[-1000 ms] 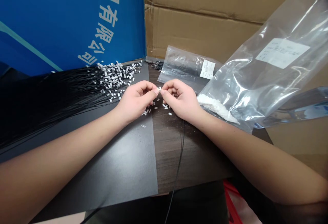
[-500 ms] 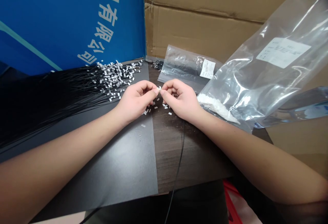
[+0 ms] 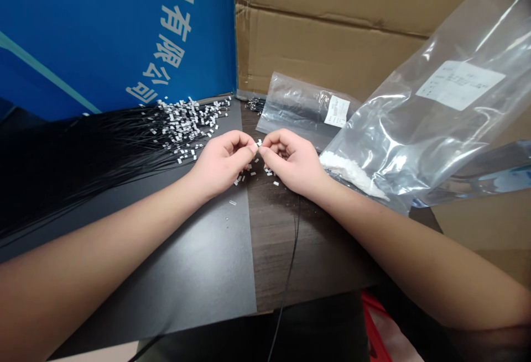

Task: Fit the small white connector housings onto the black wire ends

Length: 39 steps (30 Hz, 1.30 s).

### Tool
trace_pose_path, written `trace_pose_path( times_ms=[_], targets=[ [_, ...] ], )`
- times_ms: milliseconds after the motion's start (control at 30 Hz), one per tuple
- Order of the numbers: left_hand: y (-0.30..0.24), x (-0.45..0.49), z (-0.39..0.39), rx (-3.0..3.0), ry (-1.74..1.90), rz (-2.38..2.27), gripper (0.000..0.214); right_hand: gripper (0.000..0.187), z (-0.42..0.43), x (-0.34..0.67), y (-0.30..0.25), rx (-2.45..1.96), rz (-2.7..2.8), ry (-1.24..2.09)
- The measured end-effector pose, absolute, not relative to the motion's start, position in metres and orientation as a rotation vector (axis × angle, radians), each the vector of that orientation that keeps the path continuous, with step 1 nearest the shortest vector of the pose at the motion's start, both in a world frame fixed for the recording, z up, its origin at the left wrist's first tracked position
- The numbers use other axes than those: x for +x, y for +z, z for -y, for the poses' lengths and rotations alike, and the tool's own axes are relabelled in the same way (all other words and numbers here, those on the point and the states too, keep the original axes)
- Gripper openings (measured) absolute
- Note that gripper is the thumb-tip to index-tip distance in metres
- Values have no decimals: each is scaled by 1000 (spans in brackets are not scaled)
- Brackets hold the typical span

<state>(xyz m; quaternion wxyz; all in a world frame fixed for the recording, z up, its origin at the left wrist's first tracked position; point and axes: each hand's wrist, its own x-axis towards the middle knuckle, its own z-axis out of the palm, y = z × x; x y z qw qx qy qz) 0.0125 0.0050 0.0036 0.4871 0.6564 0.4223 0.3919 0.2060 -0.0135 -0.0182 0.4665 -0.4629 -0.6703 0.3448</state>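
Observation:
My left hand (image 3: 222,163) and my right hand (image 3: 292,160) meet fingertip to fingertip above the dark table. Between them sits a tiny white connector piece (image 3: 259,142), pinched by my left thumb and forefinger. My right hand is closed in a pinch against it and on a thin black wire (image 3: 290,251) that trails from under the hand toward me. A few loose white pieces (image 3: 269,173) lie on the table beneath the hands.
A fan of black wires tipped with white pieces (image 3: 182,121) lies at left on a grey mat (image 3: 207,262). A clear bag of white parts (image 3: 415,124) and a smaller bag (image 3: 302,108) sit at right. Blue board (image 3: 103,30) and cardboard box (image 3: 332,41) stand behind.

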Motion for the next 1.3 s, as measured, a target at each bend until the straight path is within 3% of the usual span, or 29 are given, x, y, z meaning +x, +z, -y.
trace_pose_path(
  times_ms=[800,1300],
  targets=[
    [6,11,-5,1643,915,-1024,16,5,15,206,-16,-1120,1642,937],
    [5,11,-5,1572,952,-1047,14,15,14,207,-16,-1092,1602,976]
  ],
)
